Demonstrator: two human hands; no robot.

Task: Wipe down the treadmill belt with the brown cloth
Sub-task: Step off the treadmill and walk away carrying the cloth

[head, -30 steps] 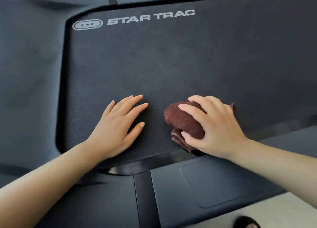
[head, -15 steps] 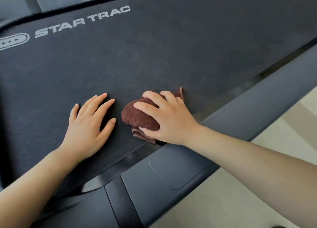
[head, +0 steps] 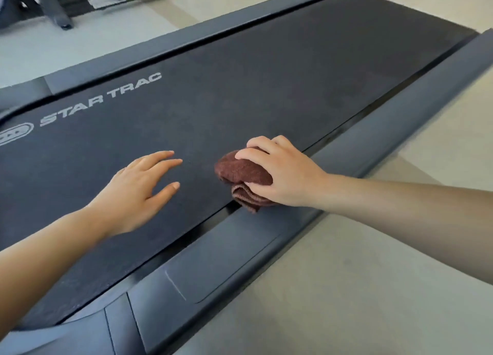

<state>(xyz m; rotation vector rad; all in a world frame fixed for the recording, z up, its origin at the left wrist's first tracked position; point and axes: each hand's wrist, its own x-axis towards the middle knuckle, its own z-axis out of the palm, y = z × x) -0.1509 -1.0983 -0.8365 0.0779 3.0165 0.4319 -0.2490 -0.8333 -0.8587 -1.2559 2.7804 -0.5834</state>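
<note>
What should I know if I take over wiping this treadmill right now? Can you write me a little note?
Right hand: grips the bunched brown cloth, which lies on the treadmill belt at its near edge, beside the side rail.
Left hand: open, fingers spread, over the belt left of the cloth; holds nothing.
Done: the cloth is down on the belt; which parts are already wiped cannot be told.
Left: probably the long stretch of belt beyond the cloth.
</note>
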